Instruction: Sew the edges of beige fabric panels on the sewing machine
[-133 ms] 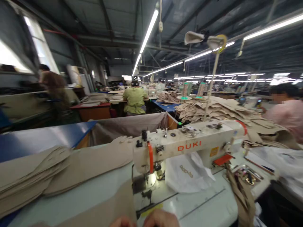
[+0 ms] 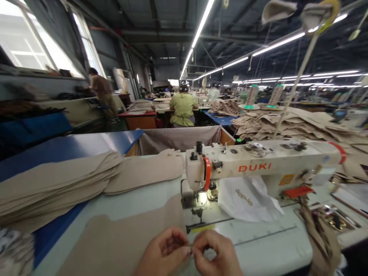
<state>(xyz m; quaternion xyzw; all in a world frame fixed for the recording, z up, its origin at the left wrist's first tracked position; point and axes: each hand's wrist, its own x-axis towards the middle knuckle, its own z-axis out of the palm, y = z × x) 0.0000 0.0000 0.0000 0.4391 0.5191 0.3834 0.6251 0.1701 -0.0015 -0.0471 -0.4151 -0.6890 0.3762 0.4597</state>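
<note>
My left hand [image 2: 165, 253] and my right hand [image 2: 215, 251] meet at the lower middle, in front of the sewing machine [image 2: 253, 165]. Both are closed in a pinch, fingertips almost touching; whatever lies between them is too small to make out. Beneath and beside my left hand, a flat beige fabric piece [image 2: 123, 237] reaches up to the machine's needle area, where a small lamp [image 2: 202, 198] glows. My right hand is over the pale machine table [image 2: 267, 241]. Under the machine arm lies a white sheet [image 2: 250, 199] with a small gold-coloured chain-like item on it.
Stacked beige fabric pieces [image 2: 60, 176] cover the table's left side. A tray of metal parts [image 2: 335, 220] and hanging beige strips [image 2: 322, 234] are at right. Behind the machine stand a cloth-lined bin [image 2: 178, 138] and a large fabric heap [image 2: 304, 122]. Other people work farther back.
The view has swung left and down, so the machine appears farther right. My hands, cut off at the bottom edge before, now show with fingertips pinched together.
</note>
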